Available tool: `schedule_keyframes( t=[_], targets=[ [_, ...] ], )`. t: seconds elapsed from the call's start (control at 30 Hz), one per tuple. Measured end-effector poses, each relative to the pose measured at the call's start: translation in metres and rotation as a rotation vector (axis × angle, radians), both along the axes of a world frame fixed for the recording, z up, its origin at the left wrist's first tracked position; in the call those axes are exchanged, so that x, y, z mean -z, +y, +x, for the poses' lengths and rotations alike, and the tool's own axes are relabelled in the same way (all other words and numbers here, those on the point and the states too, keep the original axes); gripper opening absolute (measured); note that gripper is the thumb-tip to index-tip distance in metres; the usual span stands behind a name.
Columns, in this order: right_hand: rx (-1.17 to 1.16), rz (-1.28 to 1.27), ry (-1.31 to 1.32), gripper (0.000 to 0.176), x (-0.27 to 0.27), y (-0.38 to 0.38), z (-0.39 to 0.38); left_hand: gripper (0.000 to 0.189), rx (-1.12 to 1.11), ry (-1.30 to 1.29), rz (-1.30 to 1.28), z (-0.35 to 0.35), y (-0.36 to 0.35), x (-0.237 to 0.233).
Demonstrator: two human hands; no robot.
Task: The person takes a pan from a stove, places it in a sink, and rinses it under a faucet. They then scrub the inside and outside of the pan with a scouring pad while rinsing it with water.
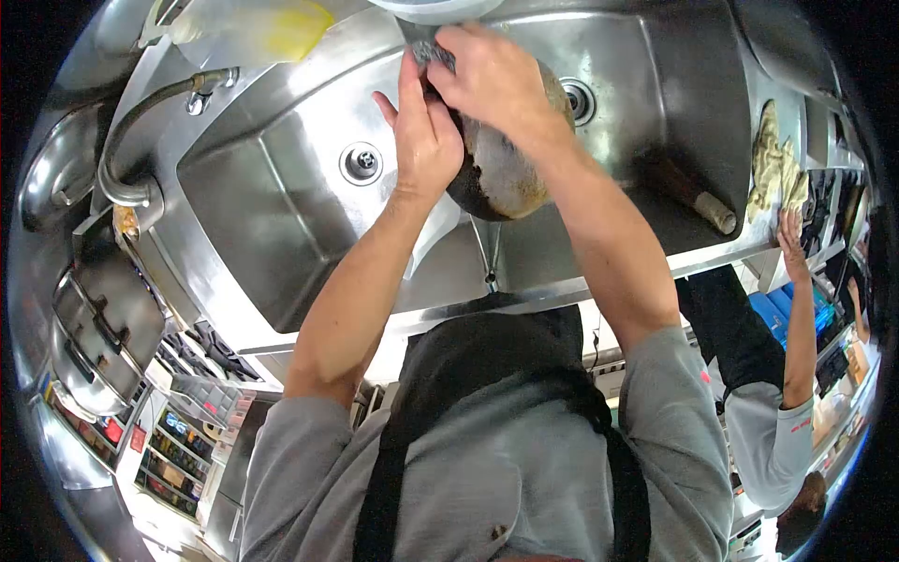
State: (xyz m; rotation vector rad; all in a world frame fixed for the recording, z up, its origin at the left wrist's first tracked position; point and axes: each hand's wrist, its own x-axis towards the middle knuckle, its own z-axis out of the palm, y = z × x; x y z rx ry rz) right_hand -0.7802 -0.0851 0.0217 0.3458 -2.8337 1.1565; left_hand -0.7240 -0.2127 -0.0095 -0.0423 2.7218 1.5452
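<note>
A dark, round pan (506, 173) with a worn, pale grey patch is held over the divider of a double metal sink (253, 206). My right hand (496, 80) is closed at the pan's upper edge on a grey scouring pad (433, 56). Beside it, my left hand (423, 136) lies against the pan's left side, thumb apart and fingers pointing up, fingertips close to the pad. Whether its fingers grip the rim is hidden.
A brush (698, 199) lies in the right basin. A cloth (775, 164) hangs over the right counter near a co-worker's hand (791, 239). At the upper left are a curved faucet (117, 140) and a container with yellow content (281, 28).
</note>
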Motion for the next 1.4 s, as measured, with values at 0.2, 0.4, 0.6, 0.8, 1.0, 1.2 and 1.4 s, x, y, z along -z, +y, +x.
schedule_keyframes(
  t=[0.2,0.4,0.6,0.8,1.0,1.2,1.4],
  targets=[
    [0.116,-0.107,-0.01,0.027,0.001,0.034,0.099,0.071,0.038,0.059,-0.076,0.02,0.003,-0.002],
    [0.19,-0.028,-0.101,0.029,0.015,0.037,0.029,0.067,0.019,0.023,-0.151,0.02,0.005,-0.004],
    [0.171,-0.06,0.03,0.029,0.014,0.019,0.008,0.068,0.003,0.129,-0.154,-0.025,-0.007,0.012],
    [0.33,-0.23,0.049,0.025,0.036,0.044,0.152,0.072,0.173,0.194,-0.157,-0.024,-0.009,0.009],
    [0.127,-0.009,0.063,0.031,-0.01,-0.013,0.1,0.05,0.036,-0.108,0.456,-0.035,-0.01,0.003],
    [0.468,-0.354,-0.016,0.027,0.055,0.049,0.159,0.049,0.208,0.124,-0.134,-0.04,-0.019,0.017],
    [0.307,-0.256,0.166,0.03,0.018,0.02,0.106,0.051,0.249,0.165,-0.157,-0.046,-0.022,0.017]
  ],
)
